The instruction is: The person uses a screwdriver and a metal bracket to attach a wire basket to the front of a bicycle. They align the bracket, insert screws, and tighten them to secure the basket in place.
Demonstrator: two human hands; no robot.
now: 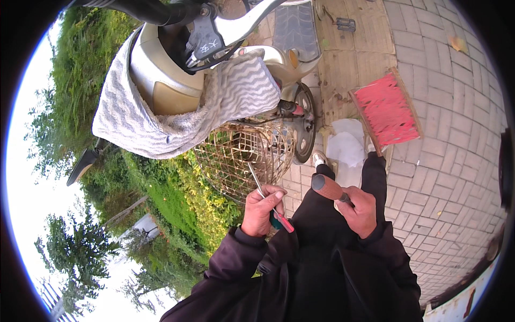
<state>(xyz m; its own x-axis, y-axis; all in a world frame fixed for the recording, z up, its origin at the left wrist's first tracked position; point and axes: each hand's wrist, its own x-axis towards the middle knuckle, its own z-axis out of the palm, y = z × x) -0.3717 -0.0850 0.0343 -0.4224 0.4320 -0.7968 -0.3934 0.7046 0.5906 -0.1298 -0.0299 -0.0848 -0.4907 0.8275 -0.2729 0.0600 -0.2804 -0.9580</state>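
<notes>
My left hand (260, 210) holds a screwdriver (256, 176) with a slim metal shaft and a red handle. The shaft points away from me towards a wire basket (249, 153), and a dark green piece shows beneath the fingers. In front of my right thigh, my right hand (359, 211) grips a tool (328, 187) with a thick brown handle and a grey rounded end. The rest of that tool is hidden in the fist, so its kind cannot be told. My hands are apart, above my lap.
An electric scooter (167, 96) stands ahead on the left, with a grey-and-white wavy-striped towel (241, 86) draped over its front and a front wheel (305, 124) below. A wood-edged red panel (386, 108) and a white sheet (348, 147) lie on brick paving (442, 153). Shrubs (173, 205) grow left.
</notes>
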